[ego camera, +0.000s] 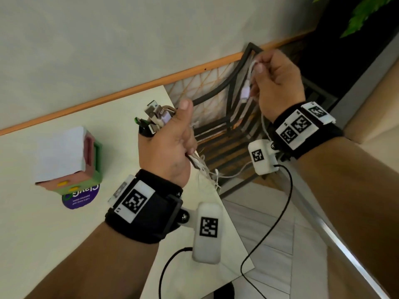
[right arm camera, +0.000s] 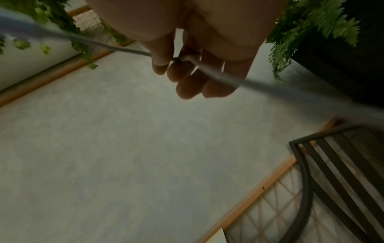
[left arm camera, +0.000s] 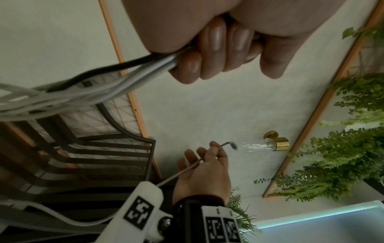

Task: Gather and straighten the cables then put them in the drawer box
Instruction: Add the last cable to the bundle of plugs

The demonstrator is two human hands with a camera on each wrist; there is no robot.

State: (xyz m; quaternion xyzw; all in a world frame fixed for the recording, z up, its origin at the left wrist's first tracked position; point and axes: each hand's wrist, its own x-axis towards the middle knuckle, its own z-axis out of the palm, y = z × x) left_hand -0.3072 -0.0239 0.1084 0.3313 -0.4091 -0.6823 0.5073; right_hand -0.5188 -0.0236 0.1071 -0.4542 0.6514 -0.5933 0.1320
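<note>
My left hand [ego camera: 170,137] is raised over the table's right corner and grips a bundle of cables [ego camera: 154,119], their USB plugs sticking out above the fist. In the left wrist view the bundle of cables [left arm camera: 87,88], white with one black, trails from under the curled fingers [left arm camera: 216,54]. My right hand [ego camera: 274,83] is held higher to the right and pinches a single white cable [ego camera: 247,87] near its plug. The white cable [right arm camera: 218,74] crosses my right fingers [right arm camera: 187,82] in the right wrist view. The drawer box [ego camera: 71,160], pink and green with a white top, stands on the table at the left.
The white table [ego camera: 54,234] ends in a corner near my left wrist. A dark metal chair [ego camera: 228,98] with slats stands beyond that corner, against the wall. A purple round sticker [ego camera: 84,199] lies beside the drawer box. Green plants [left arm camera: 349,148] hang at the right.
</note>
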